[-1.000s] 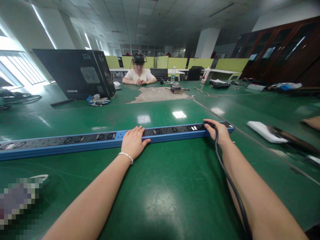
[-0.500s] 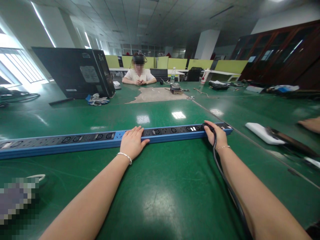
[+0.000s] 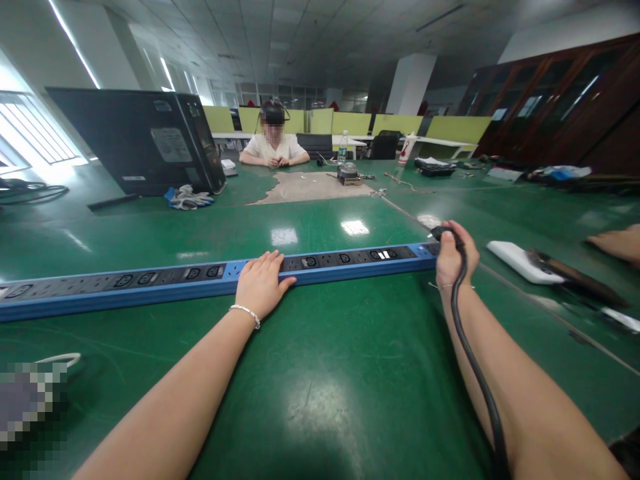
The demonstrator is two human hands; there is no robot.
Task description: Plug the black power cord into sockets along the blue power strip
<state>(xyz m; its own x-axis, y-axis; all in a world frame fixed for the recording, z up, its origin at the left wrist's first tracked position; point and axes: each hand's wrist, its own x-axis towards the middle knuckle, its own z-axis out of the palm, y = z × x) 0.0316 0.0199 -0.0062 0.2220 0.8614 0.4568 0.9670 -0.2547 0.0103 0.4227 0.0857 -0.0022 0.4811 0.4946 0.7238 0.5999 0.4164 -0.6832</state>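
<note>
Blue-framed power distribution strip (image 3: 217, 289) lying on the green tabletop (image 3: 350, 353), running from 9 o'clock, just below centre, to 3 o'clock. The black plug (image 3: 440, 232) is at 3 o'clock by the strip's right end (contact between the two cannot be made out), pinched between thumb and fingers of the right hand (image 3: 449, 268); its cord (image 3: 473, 360) trails toward 4 o'clock. The left hand (image 3: 261, 285), at 8 o'clock, rests across the strip, fingers close together, thumb apart. Beyond: computer tower (image 3: 135, 143), 10 o'clock; seated co-worker (image 3: 275, 147), 11 o'clock.
</note>
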